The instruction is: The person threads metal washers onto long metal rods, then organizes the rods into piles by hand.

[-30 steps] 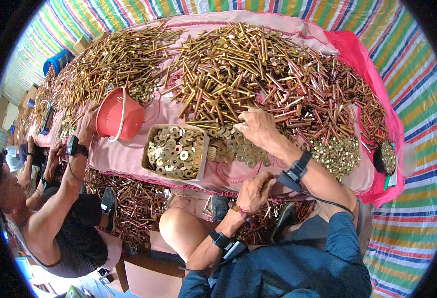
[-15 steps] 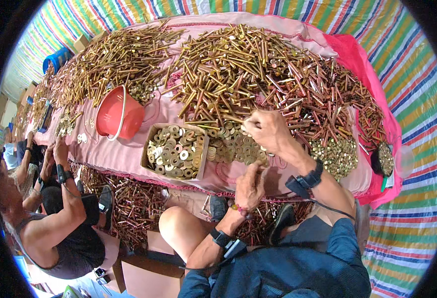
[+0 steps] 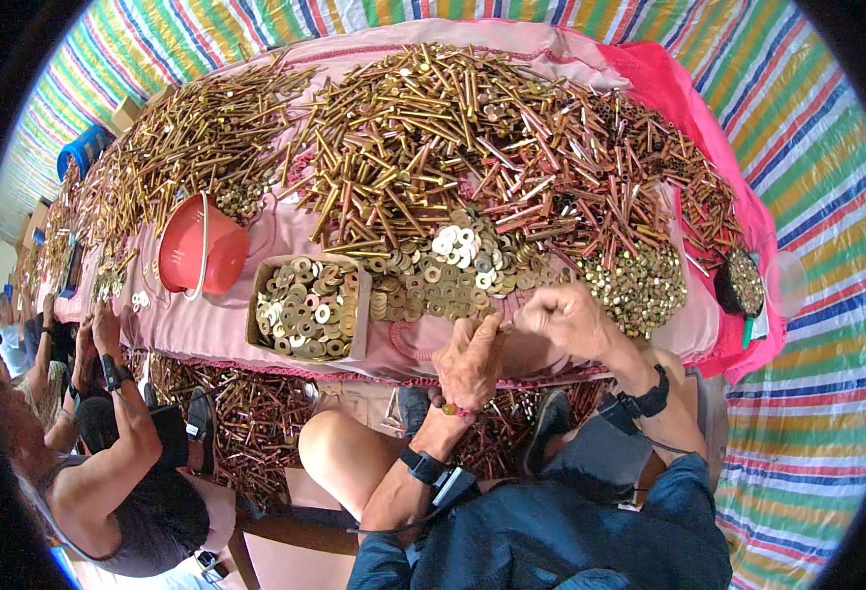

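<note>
Bolts below (image 3: 241, 433): one heap shows under the near edge of the pink-covered counter (image 3: 207, 320), too tangled to count.
Left hand (image 3: 467, 364): one, yours, at the counter's near edge, fingers bent toward your other hand; I cannot tell whether they pinch anything.
Right hand (image 3: 572, 323): one, yours, just beside the left, blurred, fingers curled in; what they grasp, if anything, I cannot tell.
Step between your hands: you seem to be handling small parts with both hands close together; the next move looks to call for a fine, steady pinch.
Box (image 3: 363, 313): one, open, left of your hands, full of overlapping washers beyond counting.
Loose washers (image 3: 452, 290): one flat spread just right of the box, past your left hand, with a paler cluster at its far side; uncountable.
Nuts (image 3: 639, 290): one pile, beyond your right hand, too many to count.
Bucket (image 3: 221, 251): one, red, left of the box.
Bolts on top (image 3: 393, 157): broad gold and reddish heaps along the far side, single pieces uncountable.
</note>
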Tool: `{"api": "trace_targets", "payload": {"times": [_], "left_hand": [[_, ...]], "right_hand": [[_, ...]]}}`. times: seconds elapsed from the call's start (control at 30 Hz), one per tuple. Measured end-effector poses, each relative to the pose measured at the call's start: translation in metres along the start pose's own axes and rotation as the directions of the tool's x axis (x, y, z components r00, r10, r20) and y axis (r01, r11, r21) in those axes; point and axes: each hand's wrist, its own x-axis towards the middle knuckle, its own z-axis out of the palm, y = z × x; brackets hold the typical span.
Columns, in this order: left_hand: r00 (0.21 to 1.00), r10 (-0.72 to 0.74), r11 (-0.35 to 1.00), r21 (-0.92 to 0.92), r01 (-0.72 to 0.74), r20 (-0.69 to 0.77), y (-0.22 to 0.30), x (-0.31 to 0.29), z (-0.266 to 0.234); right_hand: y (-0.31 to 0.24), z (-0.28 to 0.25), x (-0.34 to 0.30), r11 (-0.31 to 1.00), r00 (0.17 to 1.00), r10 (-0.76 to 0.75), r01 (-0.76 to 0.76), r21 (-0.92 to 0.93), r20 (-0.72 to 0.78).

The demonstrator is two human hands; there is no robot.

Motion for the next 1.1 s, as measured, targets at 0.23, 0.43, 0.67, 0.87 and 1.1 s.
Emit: {"api": "trace_targets", "payload": {"times": [0.23, 0.43, 0.67, 0.87, 1.1], "left_hand": [[0.995, -0.071, 0.974, -0.222, 0.052, -0.077, 0.009, 0.004, 0.014], [0.971, -0.236, 0.921, -0.309, 0.237, 0.039, 0.004, 0.0, 0.024], [0.977, -0.206, 0.928, -0.306, 0.211, 0.048, 0.002, -0.002, 0.03], [0.952, -0.292, 0.884, -0.354, 0.306, 0.092, -0.001, -0.007, 0.033], [0.969, -0.236, 0.915, -0.319, 0.248, 0.076, 0.0, -0.004, 0.032]], "right_hand": [[0.048, -0.041, 0.025, 0.839, 0.91, -0.123, -0.118, -0.532, -0.396], [0.054, -0.041, 0.023, 0.876, 0.925, -0.073, -0.12, -0.468, -0.374], [0.064, -0.042, 0.001, 0.805, 0.964, -0.026, -0.137, -0.577, -0.265], [0.052, -0.025, 0.001, 0.805, 0.971, -0.021, -0.124, -0.58, -0.237], [0.065, -0.016, 0.013, 0.797, 0.95, -0.155, -0.042, -0.602, -0.271]]}}
